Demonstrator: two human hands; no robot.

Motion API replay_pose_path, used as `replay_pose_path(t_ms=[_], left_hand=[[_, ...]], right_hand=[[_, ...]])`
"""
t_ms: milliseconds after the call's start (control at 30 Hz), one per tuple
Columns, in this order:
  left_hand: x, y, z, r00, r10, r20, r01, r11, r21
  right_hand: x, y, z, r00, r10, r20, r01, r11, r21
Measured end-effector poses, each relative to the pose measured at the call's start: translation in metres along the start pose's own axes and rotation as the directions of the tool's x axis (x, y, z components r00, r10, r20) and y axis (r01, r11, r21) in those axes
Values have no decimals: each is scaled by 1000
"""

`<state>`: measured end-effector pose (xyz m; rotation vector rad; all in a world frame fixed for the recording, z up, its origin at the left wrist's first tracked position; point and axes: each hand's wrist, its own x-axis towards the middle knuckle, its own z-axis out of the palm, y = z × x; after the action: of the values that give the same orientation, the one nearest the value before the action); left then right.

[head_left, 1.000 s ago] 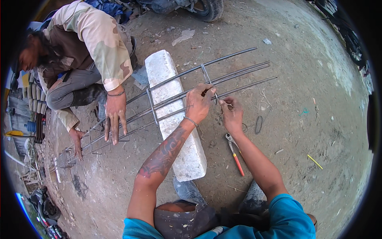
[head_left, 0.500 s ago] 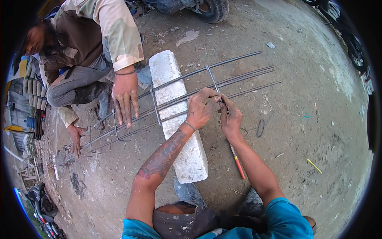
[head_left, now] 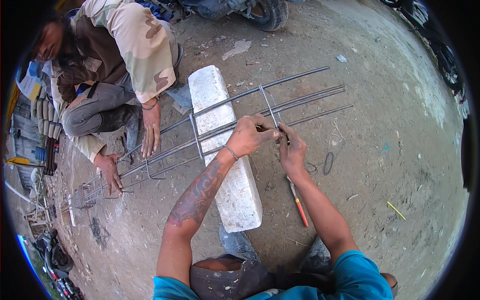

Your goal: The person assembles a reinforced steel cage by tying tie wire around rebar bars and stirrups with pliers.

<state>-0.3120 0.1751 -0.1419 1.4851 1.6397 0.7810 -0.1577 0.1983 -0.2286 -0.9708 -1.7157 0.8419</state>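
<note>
My left hand (head_left: 250, 136) and my right hand (head_left: 292, 151) meet at the lower end of a square steel stirrup (head_left: 267, 103), around the nearest of several long steel rods (head_left: 315, 115). Fingertips of both are pinched together; whatever lies between them is too small to make out. Beneath the rods, a long whitish block (head_left: 240, 197) props them off the ground. Another stirrup (head_left: 195, 135) stands around the rods over this block. Pincers with red-and-yellow handles (head_left: 300, 210) lie on the ground beside my right forearm.
At left a crouching person has one hand (head_left: 151, 132) on the rods and another hand (head_left: 110, 172) at a stirrup farther along. Thin wire coils (head_left: 328, 162) and a yellow stick (head_left: 396, 210) lie to the right. A motorcycle wheel (head_left: 267, 14) stands at the back.
My left hand's fingers have dropped slightly at the stirrup's lower end. The other person's hands have come closer together, the lower one moving right and the upper one slightly left.
</note>
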Motion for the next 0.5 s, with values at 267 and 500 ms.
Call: replay_pose_path(t_ms=[267,500], left_hand=[[4,-14,17,985,117,-129,-82,965,247],[3,-5,15,986,133,-100,-85,921,380]], right_hand=[[1,-4,-1,990,136,37,-138,989,61],[4,-6,-2,979,172,105,-182,980,87]])
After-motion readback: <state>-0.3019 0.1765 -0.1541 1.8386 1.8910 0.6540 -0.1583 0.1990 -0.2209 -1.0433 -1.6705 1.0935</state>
